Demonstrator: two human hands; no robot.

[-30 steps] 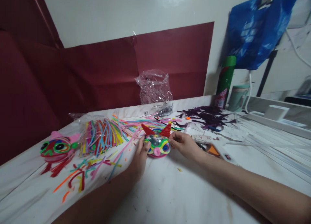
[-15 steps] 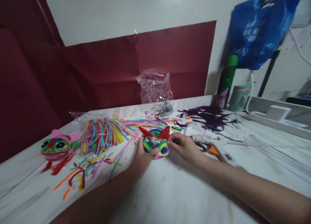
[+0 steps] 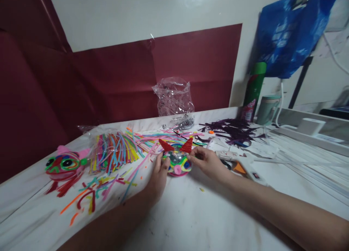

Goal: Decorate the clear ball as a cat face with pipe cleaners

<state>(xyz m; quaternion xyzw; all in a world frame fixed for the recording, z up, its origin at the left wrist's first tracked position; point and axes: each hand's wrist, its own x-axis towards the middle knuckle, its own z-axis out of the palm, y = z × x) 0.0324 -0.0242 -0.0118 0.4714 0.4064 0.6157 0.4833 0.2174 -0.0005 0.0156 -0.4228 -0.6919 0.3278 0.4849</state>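
A small animal-face craft (image 3: 178, 163) with two red pointed ears, blue-and-green ringed eyes and a pink nose is held upright between my hands, just above or on the table. My left hand (image 3: 160, 171) grips its left edge, thumb on the front. At the right edge, the fingers of my right hand (image 3: 205, 162) are bent in a pinch against its side below the red ear. Behind it lie loose coloured pipe cleaners (image 3: 147, 140). A finished-looking similar craft face (image 3: 65, 165), with pink ears and red strands beneath, rests at the far left.
A plastic bag of pipe cleaners (image 3: 111, 153) and cut pieces (image 3: 91, 198) lie on the left. Purple shredded strips (image 3: 231, 130), an orange-handled tool (image 3: 239, 168), a green can (image 3: 255, 87) and a mug (image 3: 268, 109) are on the right. A clear bag (image 3: 174, 98) stands behind.
The left thumb has moved off the front to the left edge, uncovering the pink nose. The craft face has shifted slightly right and turned more toward me.
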